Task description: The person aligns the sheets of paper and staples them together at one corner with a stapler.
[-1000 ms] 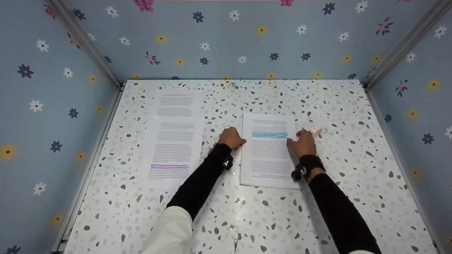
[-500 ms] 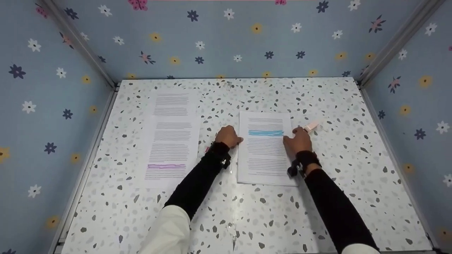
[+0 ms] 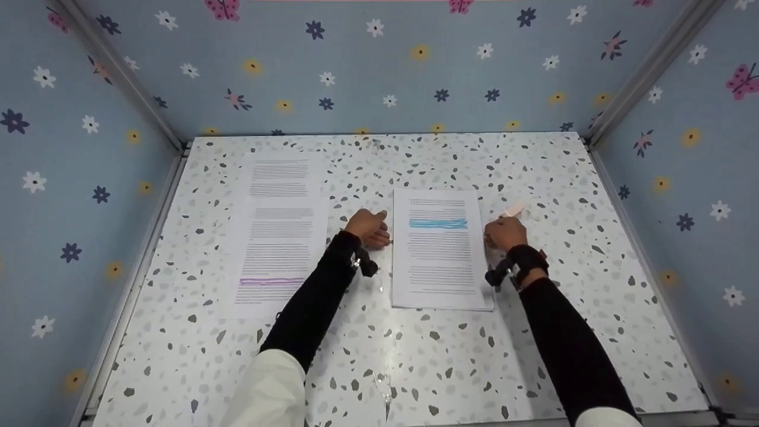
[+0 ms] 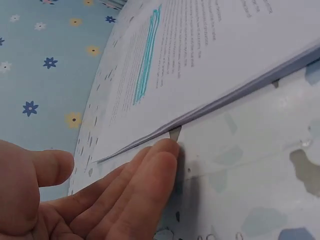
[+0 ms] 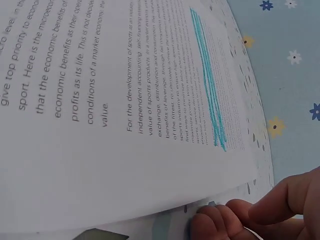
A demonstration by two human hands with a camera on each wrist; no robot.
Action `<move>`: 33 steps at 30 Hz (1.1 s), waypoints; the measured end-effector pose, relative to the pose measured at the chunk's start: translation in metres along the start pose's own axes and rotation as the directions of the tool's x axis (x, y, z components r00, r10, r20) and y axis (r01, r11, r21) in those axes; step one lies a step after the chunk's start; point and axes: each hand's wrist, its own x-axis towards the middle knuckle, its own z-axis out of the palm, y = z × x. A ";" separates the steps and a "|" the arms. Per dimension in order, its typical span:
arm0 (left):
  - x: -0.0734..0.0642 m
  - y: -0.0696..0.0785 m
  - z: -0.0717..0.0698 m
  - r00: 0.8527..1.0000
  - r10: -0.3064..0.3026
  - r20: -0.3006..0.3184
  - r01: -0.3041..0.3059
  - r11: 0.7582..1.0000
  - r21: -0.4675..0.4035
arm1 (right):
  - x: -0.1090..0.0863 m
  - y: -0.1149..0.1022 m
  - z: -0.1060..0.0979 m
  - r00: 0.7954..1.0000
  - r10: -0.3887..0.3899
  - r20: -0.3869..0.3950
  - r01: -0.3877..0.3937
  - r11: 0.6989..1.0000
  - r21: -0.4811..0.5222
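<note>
A stack of printed paper (image 3: 439, 255) lies on the table, its top sheet marked with a bright blue highlighted band (image 3: 437, 223). At its left edge is my left hand (image 3: 367, 228), fingers extended and thumb raised; the left wrist view shows the fingertips (image 4: 165, 150) close to the stack's side, with nothing held. Beside the right edge is my right hand (image 3: 505, 232), its fingers curled and the thumb against them. In the right wrist view nothing shows between the curled fingers (image 5: 215, 220). Whether either hand touches the paper I cannot tell.
Printed sheets (image 3: 278, 231) lie to the left, the lower one with a purple highlighted band (image 3: 271, 281). A small pale pink object (image 3: 513, 210) is on the table (image 3: 450, 367) just behind my right hand. Flower-patterned panels (image 3: 379, 65) enclose the back and sides.
My left fingers have straightened out and the hand has drawn slightly off the stack's edge. My right thumb has left the top sheet, and that hand is now curled beside the stack.
</note>
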 end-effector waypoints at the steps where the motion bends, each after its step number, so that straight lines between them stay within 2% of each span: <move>1: -0.001 0.002 0.000 1.000 -0.022 0.023 0.022 1.000 -0.021 | 0.001 -0.001 0.000 1.000 0.018 0.010 -0.018 1.000 0.016; 4: -0.005 0.008 0.001 0.996 -0.063 0.060 0.065 0.997 -0.036 | 0.005 -0.004 0.001 0.998 0.048 0.034 -0.049 0.999 0.015; 7: -0.007 0.010 0.003 0.995 -0.080 0.056 0.082 0.996 -0.033 | 0.007 -0.006 0.005 0.998 0.056 0.031 -0.055 0.998 -0.006; 11: -0.007 0.010 0.003 0.996 -0.079 0.033 0.080 0.996 -0.032 | 0.006 -0.008 0.008 0.999 0.036 0.011 -0.035 0.998 -0.054; 15: -0.009 0.011 0.004 0.997 -0.065 0.042 0.066 0.998 -0.019 | 0.003 -0.008 0.008 0.999 0.031 -0.010 -0.031 0.996 -0.079; 19: -0.005 0.008 0.006 0.997 -0.051 0.049 0.050 0.999 0.008 | 0.003 -0.004 0.008 0.999 0.029 -0.023 -0.031 0.994 -0.103; 26: -0.008 0.009 0.009 0.999 -0.026 0.040 0.025 0.999 0.040 | 0.001 -0.005 0.007 0.999 0.022 -0.032 -0.026 0.994 -0.106; 29: -0.009 0.010 0.009 0.999 -0.019 0.041 0.018 1.000 0.024 | -0.001 -0.006 0.008 0.999 0.010 -0.035 -0.014 0.993 -0.121; 33: -0.010 0.008 0.005 0.997 -0.044 0.066 0.046 0.999 -0.022 | -0.001 -0.006 0.009 0.999 -0.025 -0.031 0.020 0.991 -0.135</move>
